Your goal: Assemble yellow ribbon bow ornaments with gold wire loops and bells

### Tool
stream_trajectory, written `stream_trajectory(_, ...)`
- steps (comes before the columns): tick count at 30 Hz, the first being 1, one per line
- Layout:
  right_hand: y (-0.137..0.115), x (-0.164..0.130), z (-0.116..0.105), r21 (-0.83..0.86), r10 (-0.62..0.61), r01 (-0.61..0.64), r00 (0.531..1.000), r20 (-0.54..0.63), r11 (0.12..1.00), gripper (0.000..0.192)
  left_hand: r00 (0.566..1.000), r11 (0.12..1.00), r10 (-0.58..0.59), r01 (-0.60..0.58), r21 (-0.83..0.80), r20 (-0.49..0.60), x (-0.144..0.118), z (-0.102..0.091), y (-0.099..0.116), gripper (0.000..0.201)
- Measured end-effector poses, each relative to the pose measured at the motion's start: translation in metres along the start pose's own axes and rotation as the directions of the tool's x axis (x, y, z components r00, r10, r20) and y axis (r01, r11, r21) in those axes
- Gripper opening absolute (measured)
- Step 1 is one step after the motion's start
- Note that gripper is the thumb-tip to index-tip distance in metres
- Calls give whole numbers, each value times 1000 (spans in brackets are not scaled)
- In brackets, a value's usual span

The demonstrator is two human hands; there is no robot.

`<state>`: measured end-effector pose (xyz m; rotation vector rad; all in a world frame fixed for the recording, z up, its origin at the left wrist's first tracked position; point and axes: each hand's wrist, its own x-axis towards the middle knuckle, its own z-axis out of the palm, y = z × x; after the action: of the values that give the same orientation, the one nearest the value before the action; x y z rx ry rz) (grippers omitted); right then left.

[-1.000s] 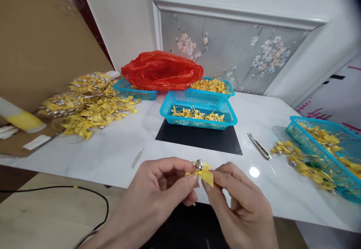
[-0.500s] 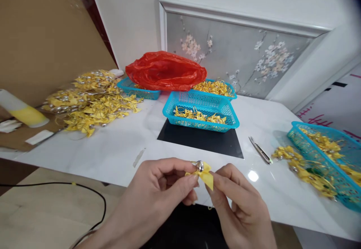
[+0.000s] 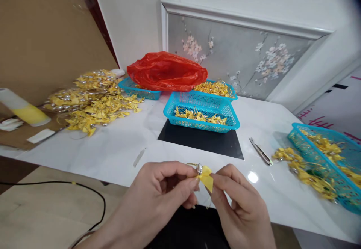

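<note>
Yellow bow [image 3: 206, 177] with its small silver bell [image 3: 199, 168] sits pinched between both hands at the near edge of the white bench [image 3: 118, 149]. Left hand [image 3: 163, 196] steadies the bell end; right hand [image 3: 239, 204] nips the ribbon, each grip pressed together. Snips [image 3: 261, 151] lie right, within reach.

We hold both hands low and close together in front of us, forearms coming up from the bottom edge. Our left hand [image 3: 166, 192] sits palm turned inward, fingers curled, with thumb and forefinger pinched together at the tips and pointing right. Our right hand [image 3: 239, 204] mirrors it from the other side, back of the hand toward us, knuckles raised, its thumb and forefinger pinched and pointing left. The fingertips of the two hands nearly meet. The remaining fingers of each hand fold loosely under toward the palms. Both wrists are bare.
</note>
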<state>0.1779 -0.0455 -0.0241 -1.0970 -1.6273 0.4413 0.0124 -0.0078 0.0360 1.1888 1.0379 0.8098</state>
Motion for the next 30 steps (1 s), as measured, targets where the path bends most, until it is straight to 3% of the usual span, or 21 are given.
stream_trajectory(16,-2,-2,7,-37,10,-13,998,-60,999,20,999,1000,7,-7,13,46,0,1,-3,11)
stream_trajectory(20,-2,0,7,-168,-164,144,980,-112,975,23,992,1000,28,-26,-18,121,-1,-8,-9,11)
stream_trajectory(24,-5,5,1,-350,-397,337,911,-113,874,30,983,989,54,-29,-142,178,-2,-13,-15,24)
stream_trajectory(30,-6,7,-5,-361,-424,366,900,-95,858,32,1000,973,-17,23,-231,27,-6,0,-8,24)
